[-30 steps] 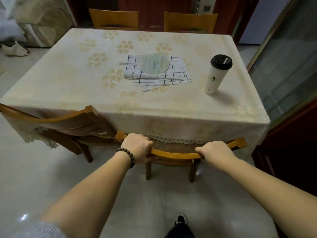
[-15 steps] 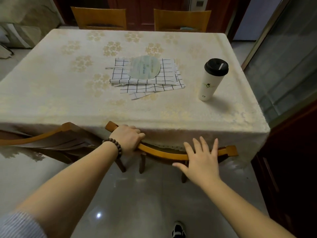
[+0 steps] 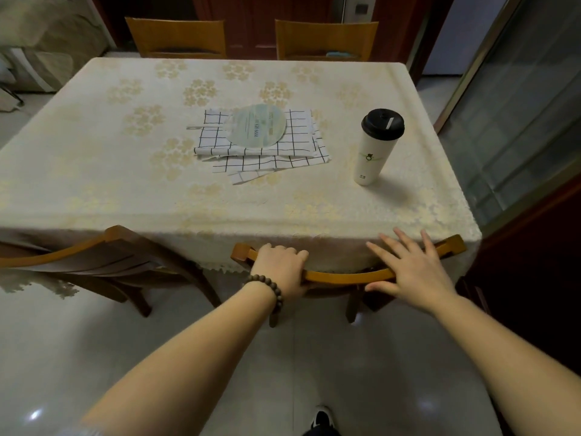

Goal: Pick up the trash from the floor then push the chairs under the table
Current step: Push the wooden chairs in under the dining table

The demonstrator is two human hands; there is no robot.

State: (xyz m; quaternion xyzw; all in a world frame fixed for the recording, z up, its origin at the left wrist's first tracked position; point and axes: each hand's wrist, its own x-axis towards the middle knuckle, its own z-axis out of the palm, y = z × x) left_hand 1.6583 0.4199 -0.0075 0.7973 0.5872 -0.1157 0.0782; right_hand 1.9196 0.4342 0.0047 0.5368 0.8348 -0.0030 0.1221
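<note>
A wooden chair (image 3: 339, 275) stands against the near edge of the table (image 3: 94, 171), its curved top rail touching the hanging cream tablecloth. My left hand (image 3: 279, 265), with a bead bracelet on the wrist, is curled around the left part of that rail. My right hand (image 3: 408, 265) lies flat on the rail's right part, fingers spread and pointing at the cloth. A second wooden chair (image 3: 94, 259) sits at the near left, turned at an angle and only partly under the table. No trash shows on the tiled floor (image 3: 94, 357).
On the table lie checked cloths (image 3: 267, 152) under a round pale fan (image 3: 256, 127), and a white cup with a black lid (image 3: 375, 146) stands to the right. Two more chairs (image 3: 176, 36) (image 3: 327, 39) stand at the far side. A dark cabinet (image 3: 534, 278) is on the right.
The chair has slid in until its rail meets the tablecloth. My right hand let go of the rail and now rests flat on it. My left hand keeps its grip.
</note>
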